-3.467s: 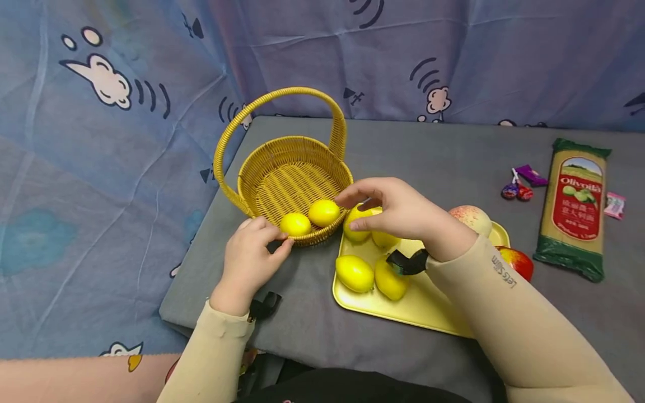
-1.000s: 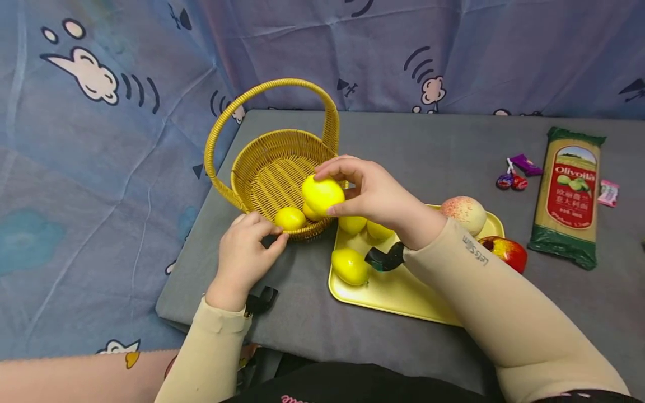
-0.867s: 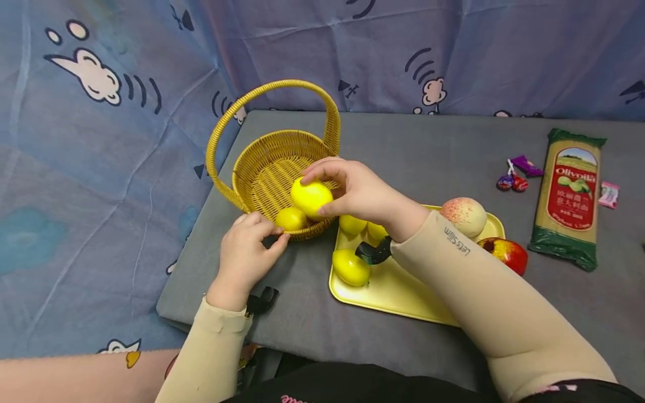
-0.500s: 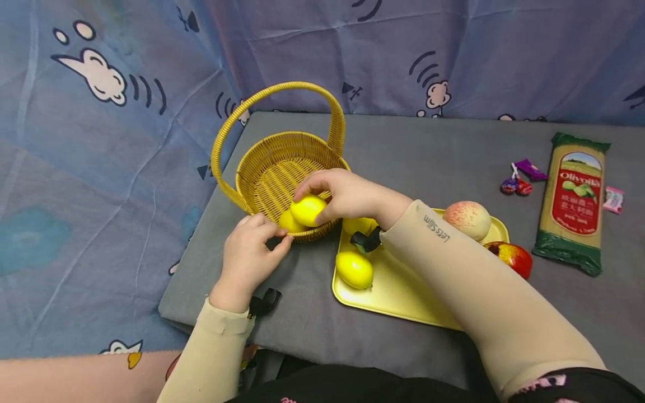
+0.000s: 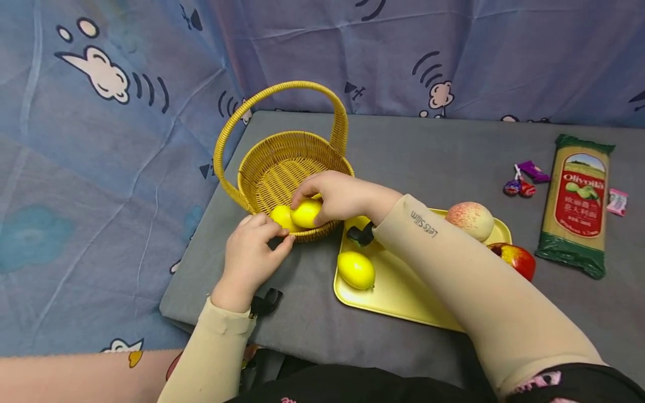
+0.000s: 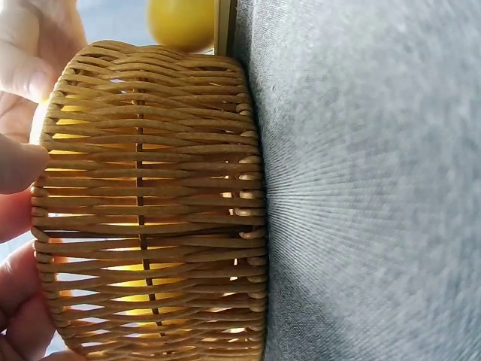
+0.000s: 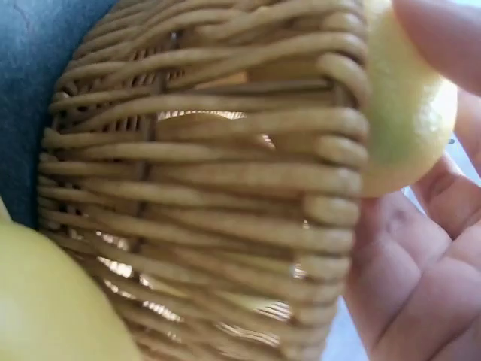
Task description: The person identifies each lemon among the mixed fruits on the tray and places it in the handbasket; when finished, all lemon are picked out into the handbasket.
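Observation:
In the head view my left hand holds the near rim of a yellow wicker basket; the basket's woven side fills much of the left wrist view. My right hand reaches over the basket's right rim and grips a yellow lemon with fingers and thumb. That lemon sits low inside the basket, against another lemon. A third lemon put in earlier is hidden from the head view. In the right wrist view the gripped lemon shows above the rim, with a greenish patch.
A yellow tray right of the basket bears a lemon, a peach and a red-yellow fruit. My right forearm covers part of it. Farther right lie a noodle packet, lollipops and wrapped sweets.
My right hand has picked a lemon from the tray and carried it left over the rim, then lowered it into the basket. My left hand has stayed at the rim.

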`<state>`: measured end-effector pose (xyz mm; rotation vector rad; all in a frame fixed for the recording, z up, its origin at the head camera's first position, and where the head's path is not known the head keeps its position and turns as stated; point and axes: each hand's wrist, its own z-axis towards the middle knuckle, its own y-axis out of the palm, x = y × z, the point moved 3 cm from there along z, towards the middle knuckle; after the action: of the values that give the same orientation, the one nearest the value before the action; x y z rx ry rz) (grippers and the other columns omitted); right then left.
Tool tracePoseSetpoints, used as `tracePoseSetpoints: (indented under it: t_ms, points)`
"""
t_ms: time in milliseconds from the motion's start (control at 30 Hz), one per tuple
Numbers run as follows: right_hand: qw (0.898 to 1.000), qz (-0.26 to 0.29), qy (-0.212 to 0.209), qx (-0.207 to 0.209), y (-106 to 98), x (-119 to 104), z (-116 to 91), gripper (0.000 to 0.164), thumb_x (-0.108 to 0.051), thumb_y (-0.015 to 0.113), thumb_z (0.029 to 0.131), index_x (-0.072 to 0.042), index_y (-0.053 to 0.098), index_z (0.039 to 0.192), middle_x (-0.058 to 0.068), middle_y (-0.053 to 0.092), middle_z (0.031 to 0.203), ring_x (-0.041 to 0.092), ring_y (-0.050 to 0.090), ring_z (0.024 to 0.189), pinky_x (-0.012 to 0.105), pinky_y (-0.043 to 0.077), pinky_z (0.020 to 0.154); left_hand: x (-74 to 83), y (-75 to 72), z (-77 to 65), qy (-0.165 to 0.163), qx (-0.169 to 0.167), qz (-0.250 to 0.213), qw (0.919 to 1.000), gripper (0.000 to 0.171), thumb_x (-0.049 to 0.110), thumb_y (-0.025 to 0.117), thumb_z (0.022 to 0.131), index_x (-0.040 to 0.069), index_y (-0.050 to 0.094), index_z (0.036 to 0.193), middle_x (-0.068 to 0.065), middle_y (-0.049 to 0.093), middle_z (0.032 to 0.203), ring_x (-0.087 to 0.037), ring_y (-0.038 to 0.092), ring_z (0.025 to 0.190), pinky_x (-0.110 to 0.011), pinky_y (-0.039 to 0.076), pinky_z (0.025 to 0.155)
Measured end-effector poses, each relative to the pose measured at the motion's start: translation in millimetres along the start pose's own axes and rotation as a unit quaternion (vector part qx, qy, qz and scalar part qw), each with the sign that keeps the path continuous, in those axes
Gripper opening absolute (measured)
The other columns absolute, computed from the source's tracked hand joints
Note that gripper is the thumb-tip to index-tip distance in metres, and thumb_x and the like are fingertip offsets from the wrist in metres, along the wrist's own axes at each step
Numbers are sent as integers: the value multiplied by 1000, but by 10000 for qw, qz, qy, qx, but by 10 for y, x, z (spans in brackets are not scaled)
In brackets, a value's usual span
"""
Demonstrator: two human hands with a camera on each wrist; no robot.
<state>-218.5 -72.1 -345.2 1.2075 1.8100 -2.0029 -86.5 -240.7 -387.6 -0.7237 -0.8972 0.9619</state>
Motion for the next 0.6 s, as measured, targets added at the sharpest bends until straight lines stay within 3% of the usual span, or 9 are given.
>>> tracePoseSetpoints:
  t_ms: [267, 600]
  points:
    - [9987, -372, -38, -337, 124, -44, 137, 41, 3, 73, 79, -15, 75, 116, -3, 70, 116, 17, 58, 100, 32, 48, 88, 7, -3, -1, 16, 18, -2, 10000, 13, 30, 82, 85, 18, 79, 87, 4, 65, 87, -21, 57, 80, -35, 49, 66]
    - [9992, -313, -10, -240, 211, -48, 205, 40, 0, 74, 81, -15, 74, 118, -2, 70, 114, 19, 60, 101, 35, 50, 91, -7, 0, 4, 51, 13, -14, 10000, 13, 30, 81, 85, 17, 78, 88, 3, 66, 88, -21, 58, 82, -36, 50, 69]
